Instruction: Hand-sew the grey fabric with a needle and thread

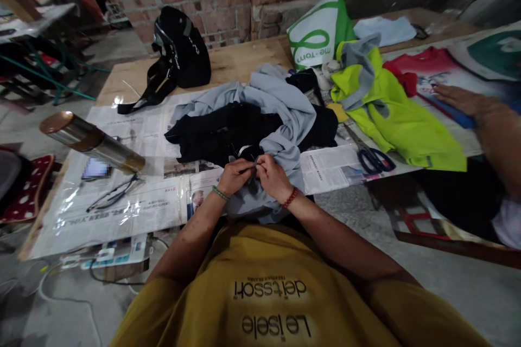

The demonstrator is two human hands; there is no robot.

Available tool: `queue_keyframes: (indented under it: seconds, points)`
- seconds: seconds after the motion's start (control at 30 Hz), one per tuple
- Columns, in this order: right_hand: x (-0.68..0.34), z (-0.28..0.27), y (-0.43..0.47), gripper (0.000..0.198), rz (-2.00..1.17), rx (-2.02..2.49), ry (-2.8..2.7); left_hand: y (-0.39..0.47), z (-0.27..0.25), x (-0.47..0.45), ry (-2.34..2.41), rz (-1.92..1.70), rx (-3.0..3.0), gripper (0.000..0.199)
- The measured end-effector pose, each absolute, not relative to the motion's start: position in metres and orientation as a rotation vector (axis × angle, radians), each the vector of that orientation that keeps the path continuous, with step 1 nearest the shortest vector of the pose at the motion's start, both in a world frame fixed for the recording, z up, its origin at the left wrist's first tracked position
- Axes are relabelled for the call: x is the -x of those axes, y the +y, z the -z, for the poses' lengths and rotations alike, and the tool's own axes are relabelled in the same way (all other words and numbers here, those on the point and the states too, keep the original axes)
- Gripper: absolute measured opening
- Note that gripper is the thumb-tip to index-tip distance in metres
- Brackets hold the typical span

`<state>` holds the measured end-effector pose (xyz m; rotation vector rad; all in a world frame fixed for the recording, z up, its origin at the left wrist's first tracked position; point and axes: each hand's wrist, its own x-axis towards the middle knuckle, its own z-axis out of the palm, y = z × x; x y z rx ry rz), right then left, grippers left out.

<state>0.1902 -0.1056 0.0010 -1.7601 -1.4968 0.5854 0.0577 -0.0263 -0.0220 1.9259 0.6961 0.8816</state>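
My left hand [236,174] and my right hand [273,176] meet at the table's front edge, fingertips pinched close together. Between them is a bit of the grey fabric [299,114], part of a crumpled grey garment that spreads over the table and hangs down toward my lap. Any small item in the fingertips is too small to make out. Black cloth [228,130] lies bunched among the grey folds, just beyond my hands. A green bracelet circles my left wrist, and a red one my right.
Newspaper under clear plastic covers the table [158,195]. At left are a steel flask [93,141], glasses [113,193] and a phone [96,168]. A black bag [183,49] stands behind. To the right lie scissors [372,157] and a yellow-green garment [407,108]; another person's hand [459,98] rests on a red shirt.
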Motion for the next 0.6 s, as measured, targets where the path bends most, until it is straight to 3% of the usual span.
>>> queue_keyframes:
  seconds: [0.13, 0.33, 0.6]
  points:
    - [-0.2, -0.021, -0.111, 0.014, -0.525, 1.787, -1.703, -0.025, 0.021, -0.056, 0.721, -0.927, -1.911, 0.016]
    - [-0.232, -0.053, -0.103, 0.021, -0.033, 1.765, -1.668, -0.024, 0.018, -0.056, 0.725, -0.915, -1.906, 0.018]
    - [-0.224, -0.044, -0.073, 0.026, -0.421, 1.993, -1.877, -0.02, 0.028, -0.055, 0.704, -0.995, -1.875, 0.017]
